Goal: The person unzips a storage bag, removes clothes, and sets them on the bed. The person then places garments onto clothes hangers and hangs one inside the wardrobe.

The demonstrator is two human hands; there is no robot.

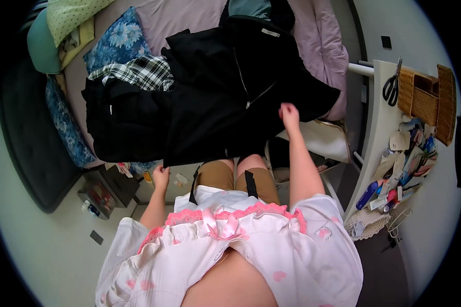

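A black jacket point(210, 102) with a silver zip and a white label is spread over the bed, its lower edge hanging toward my knees. My left hand point(161, 177) is closed at the jacket's lower left corner and pinches the hem. On the right, my right hand point(290, 113) has curled fingers gripping the black fabric near the zip's pull; the fingertips are partly hidden. Another dark garment point(123, 123) with a small white tag lies against the jacket's left side. Beside it is a black-and-white checked cloth point(143, 72).
The bed has a mauve sheet point(164, 18), a blue floral pillow point(119, 41) and a bunched quilt point(325, 56). At right, a white table point(366, 169) bears scissors point(392, 89), a wicker box point(420, 97) and assorted small items. A white fabric bin point(325, 140) stands beside the bed.
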